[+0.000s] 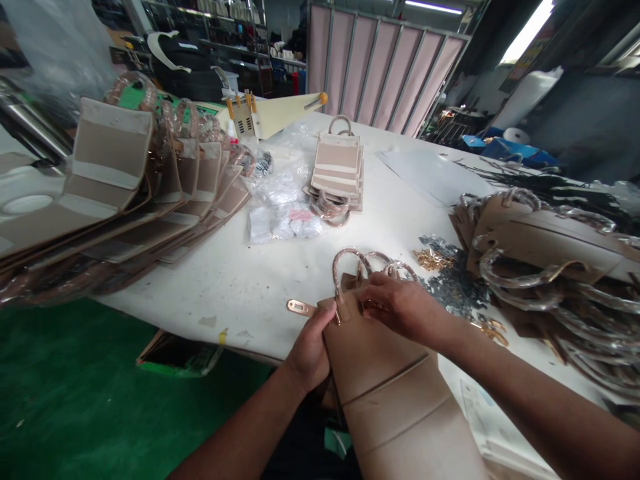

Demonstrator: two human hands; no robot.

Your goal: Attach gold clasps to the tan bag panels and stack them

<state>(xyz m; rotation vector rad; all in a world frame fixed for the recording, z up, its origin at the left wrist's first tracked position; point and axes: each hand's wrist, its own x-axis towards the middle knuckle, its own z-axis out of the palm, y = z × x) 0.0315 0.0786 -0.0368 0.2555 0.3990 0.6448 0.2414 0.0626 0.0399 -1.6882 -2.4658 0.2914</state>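
LH (311,352) clamped on tan panel (387,393) | RH (397,303) atop — grip unclear | pink pkt print (301,215) illeg.

A plain tan leather-like bag panel (387,380) at lower centre, smooth green floor (60,387) at lower left, flat white tabletop (220,267) mid-frame, tall pale-pink screen (345,67) striped grey at upper centre.

L hand (311,353) gripping, R hand (400,301) curled, forearms (525,387) bare, angled fwd
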